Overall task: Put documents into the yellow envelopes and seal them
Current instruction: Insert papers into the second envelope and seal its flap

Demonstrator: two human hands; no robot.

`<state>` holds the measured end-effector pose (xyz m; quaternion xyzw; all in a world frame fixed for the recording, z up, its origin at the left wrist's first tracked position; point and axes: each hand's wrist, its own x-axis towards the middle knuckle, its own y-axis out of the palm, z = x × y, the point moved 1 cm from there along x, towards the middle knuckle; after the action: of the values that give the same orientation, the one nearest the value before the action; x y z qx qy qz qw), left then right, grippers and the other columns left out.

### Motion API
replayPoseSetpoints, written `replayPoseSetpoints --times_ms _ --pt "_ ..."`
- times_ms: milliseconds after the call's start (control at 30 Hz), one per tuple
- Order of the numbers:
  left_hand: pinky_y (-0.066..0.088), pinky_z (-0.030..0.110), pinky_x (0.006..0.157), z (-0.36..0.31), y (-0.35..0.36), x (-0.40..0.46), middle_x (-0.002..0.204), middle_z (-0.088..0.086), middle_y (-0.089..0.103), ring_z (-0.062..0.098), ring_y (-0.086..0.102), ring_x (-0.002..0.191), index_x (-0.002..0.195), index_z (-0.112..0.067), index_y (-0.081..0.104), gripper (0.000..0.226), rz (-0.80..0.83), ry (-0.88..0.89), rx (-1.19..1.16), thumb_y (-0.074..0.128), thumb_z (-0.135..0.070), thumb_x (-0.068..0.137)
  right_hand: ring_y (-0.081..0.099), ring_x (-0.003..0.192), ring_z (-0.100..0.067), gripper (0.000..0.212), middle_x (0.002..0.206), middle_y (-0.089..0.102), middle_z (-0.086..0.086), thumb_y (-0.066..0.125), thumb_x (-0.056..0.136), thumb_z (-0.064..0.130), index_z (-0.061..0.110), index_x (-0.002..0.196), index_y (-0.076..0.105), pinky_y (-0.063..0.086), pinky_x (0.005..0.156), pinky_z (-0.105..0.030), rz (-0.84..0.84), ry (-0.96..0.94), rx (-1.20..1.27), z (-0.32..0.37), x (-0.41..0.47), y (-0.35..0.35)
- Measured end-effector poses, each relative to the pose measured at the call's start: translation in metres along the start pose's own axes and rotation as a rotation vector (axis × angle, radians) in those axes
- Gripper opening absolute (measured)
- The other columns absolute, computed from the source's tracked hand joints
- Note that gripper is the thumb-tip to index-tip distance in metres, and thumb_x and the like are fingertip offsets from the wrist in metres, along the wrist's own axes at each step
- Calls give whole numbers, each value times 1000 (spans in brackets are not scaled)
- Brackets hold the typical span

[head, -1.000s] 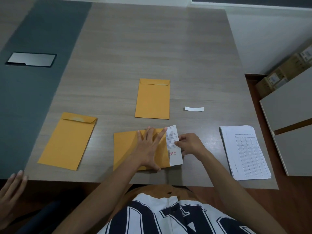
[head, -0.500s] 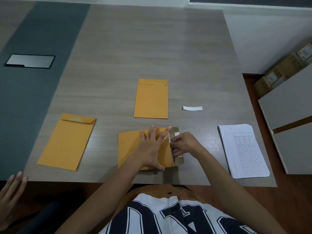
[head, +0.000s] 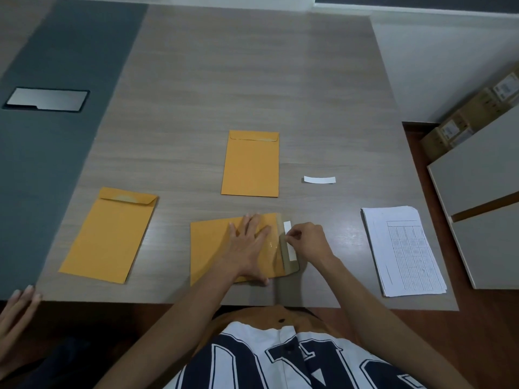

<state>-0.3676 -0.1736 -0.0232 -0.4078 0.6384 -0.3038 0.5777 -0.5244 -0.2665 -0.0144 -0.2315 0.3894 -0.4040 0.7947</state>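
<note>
Here the near yellow envelope [head: 219, 248] lies sideways on the counter [head: 252, 80], close to the near edge, with its brown flap [head: 289, 265] open toward the right. The left hand [head: 247, 245] presses flat on the envelope, fingers straight and spread, and hides much of the envelope's right half. The right hand [head: 307, 240] pinches the white strip [head: 289, 245] that runs along the flap; its grip is narrow, thumb and fingertips closed on the strip, and the hand covers part of the strip's middle. No document shows at the envelope mouth; whether one is inside cannot be told. Two further yellow envelopes lie flat with flaps folded down: one at the centre [head: 250, 164], one to the left [head: 109, 234]. A loose white strip [head: 319, 179] lies right of the centre envelope. The stack of documents [head: 404, 251] sits near the counter's right edge; its print is too small to read. Another hand [head: 16, 313] enters at the lower left corner, cut off by the frame.
</note>
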Motion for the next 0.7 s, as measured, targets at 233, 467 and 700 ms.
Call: replayPoseSetpoints --times_ms 233,467,700 --pt "34 56 102 -10 -7 21 149 8 26 30 22 138 141 -34 34 79 -157 -137 -16 67 -63 76 58 87 -20 31 99 59 -7 67 89 14 13 119 62 53 83 -35 -91 -119 -137 -7 2 9" --pt "42 47 97 -16 -17 40 142 13 25 33 32 125 146 -38 24 96 -84 -167 89 73 -65 68 57 87 -17 30 103 60 -6 67 89 15 12 118 63 51 81 -30 -111 -143 -143 -8 13 9" --pt "42 49 95 -15 -15 40 141 14 25 34 30 126 145 -38 25 96 -100 -164 87 74 -65 67 55 84 -14 22 102 62 -7 67 90 16 7 110 65 47 77 -24 -155 -165 -139 -7 21 9"
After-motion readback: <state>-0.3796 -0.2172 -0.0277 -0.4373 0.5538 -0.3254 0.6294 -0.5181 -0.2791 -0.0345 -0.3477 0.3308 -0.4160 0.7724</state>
